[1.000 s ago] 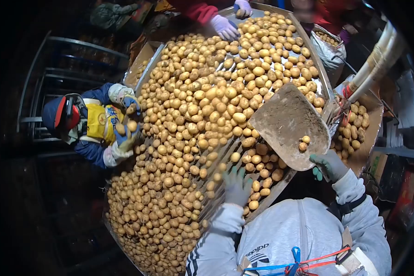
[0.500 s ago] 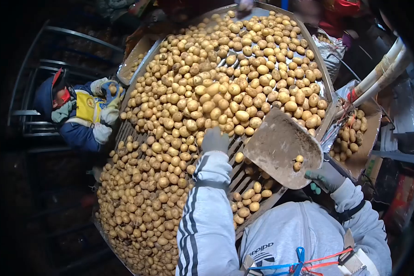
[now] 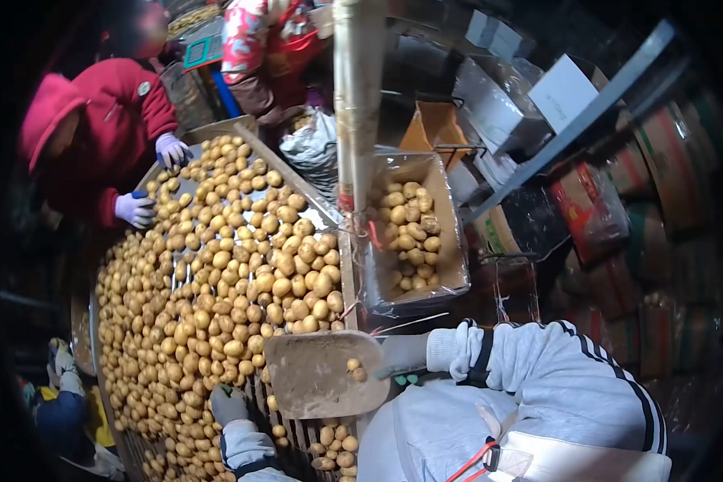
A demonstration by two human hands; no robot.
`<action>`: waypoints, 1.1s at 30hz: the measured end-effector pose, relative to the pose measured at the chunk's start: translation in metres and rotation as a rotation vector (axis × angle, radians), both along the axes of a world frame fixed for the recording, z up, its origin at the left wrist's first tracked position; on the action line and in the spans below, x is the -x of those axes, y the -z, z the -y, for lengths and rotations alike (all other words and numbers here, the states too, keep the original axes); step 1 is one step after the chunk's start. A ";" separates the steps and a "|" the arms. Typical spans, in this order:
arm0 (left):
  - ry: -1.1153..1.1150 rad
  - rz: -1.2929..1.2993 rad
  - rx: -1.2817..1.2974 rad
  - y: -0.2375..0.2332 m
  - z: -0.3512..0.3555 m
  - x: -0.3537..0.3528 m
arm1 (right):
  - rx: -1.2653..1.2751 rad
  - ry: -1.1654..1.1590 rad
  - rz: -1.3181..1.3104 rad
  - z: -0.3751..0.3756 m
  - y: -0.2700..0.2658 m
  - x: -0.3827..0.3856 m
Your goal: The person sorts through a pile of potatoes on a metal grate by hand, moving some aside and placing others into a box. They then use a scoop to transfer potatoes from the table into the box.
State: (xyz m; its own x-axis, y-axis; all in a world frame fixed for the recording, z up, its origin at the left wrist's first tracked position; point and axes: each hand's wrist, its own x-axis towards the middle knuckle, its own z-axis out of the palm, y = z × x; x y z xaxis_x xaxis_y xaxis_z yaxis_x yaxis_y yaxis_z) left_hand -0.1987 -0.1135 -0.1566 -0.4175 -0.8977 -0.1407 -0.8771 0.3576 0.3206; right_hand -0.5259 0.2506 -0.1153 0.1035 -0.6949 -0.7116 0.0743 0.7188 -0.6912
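Observation:
My right hand (image 3: 403,357), in a grey glove with green fingertips, is closed at the handle end of a dirt-caked scoop (image 3: 317,381). The scoop lies across the sorting table's front right corner, with two small potatoes (image 3: 356,369) in its pan. My left hand (image 3: 230,406), also gloved, rests at the near edge of a large heap of potatoes (image 3: 205,321), left of the scoop; its fingers are mostly hidden. Under the scoop and beside it are the slats (image 3: 296,438) of the table, with several potatoes (image 3: 335,447) at their lower end.
A plastic-lined box of potatoes (image 3: 414,233) stands right of the table, beside a pole (image 3: 353,104). A co-worker in red (image 3: 112,112) has both gloved hands on the far potatoes. Another person (image 3: 64,410) is at the left edge. Boxes (image 3: 570,92) and a slanted metal bar (image 3: 570,128) fill the right.
My view has swung to the right, bringing the box of potatoes and the red-clad co-worker into fuller sight. The scoop with its two potatoes stays in my right hand; my left hand remains at the heap.

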 end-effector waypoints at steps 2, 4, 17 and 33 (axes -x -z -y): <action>-0.160 -0.310 -0.226 0.040 0.031 -0.025 | -0.024 0.044 0.025 -0.002 -0.012 0.002; -0.262 -0.594 -0.367 0.022 0.028 -0.017 | -0.034 0.084 0.047 -0.003 -0.028 0.007; 0.139 -0.071 0.168 0.001 -0.072 -0.036 | -0.102 0.251 0.232 0.004 -0.058 0.014; -0.211 -0.270 0.118 -0.066 -0.101 -0.040 | -0.156 0.130 0.163 0.024 -0.074 0.011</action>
State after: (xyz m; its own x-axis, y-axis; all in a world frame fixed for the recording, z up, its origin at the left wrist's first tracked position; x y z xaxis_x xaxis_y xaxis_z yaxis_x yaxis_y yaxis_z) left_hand -0.1592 -0.0126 -0.0901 -0.2288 -0.9717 0.0593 -0.8249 0.2259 0.5182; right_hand -0.5369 0.2264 -0.0416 0.1430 -0.5934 -0.7921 0.2744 0.7928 -0.5443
